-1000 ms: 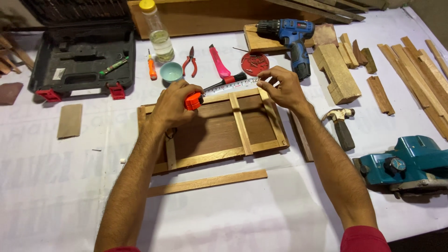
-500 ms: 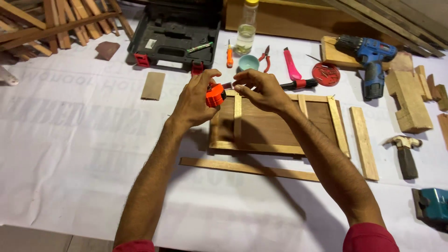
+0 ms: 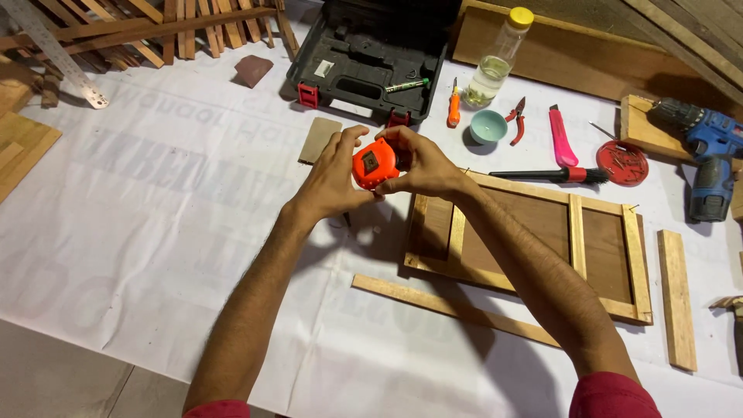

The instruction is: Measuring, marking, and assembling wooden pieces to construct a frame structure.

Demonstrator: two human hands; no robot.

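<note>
both hands' fingers [image 3: 346,147] pinch a round orange tape measure [image 3: 374,164] with a dark centre.

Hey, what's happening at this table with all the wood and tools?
A person is holding an orange tape measure in both hands, the left hand and the right hand cupped around it above the white sheet. No tape shows pulled out. Just to the right lies a wooden panel frame, with a loose wooden strip in front of it. Around them sit an open black tool case, a blue drill, pliers and a small bowl.
</note>
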